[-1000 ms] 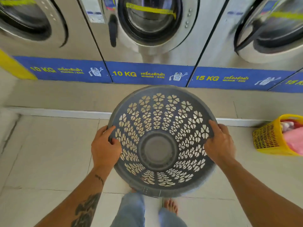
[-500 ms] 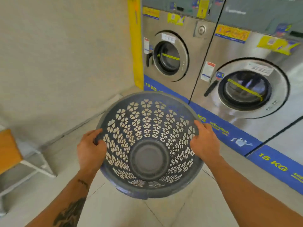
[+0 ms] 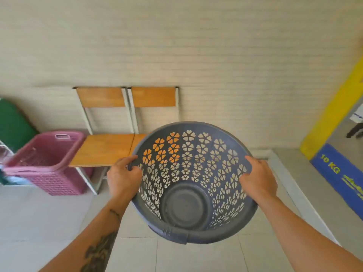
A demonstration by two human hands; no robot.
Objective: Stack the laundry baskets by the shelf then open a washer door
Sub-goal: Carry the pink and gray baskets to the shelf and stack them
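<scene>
Down at far left the pink basket (image 3: 47,163) sits on the floor (image 3: 39,222) beside the chairs (image 3: 106,148), then the left hand (image 3: 122,177) grips the grey basket (image 3: 184,205) by its rim, held aloft, right hand (image 3: 257,179) gripping the opposite rim, and it looks like light, stiff plastic, the rim the sensible hold.

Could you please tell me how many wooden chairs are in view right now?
2. Both stand side by side against the wall: the left chair beside the pink basket, the right chair partly hidden behind the held grey basket. More could sit beyond the frame.
</scene>
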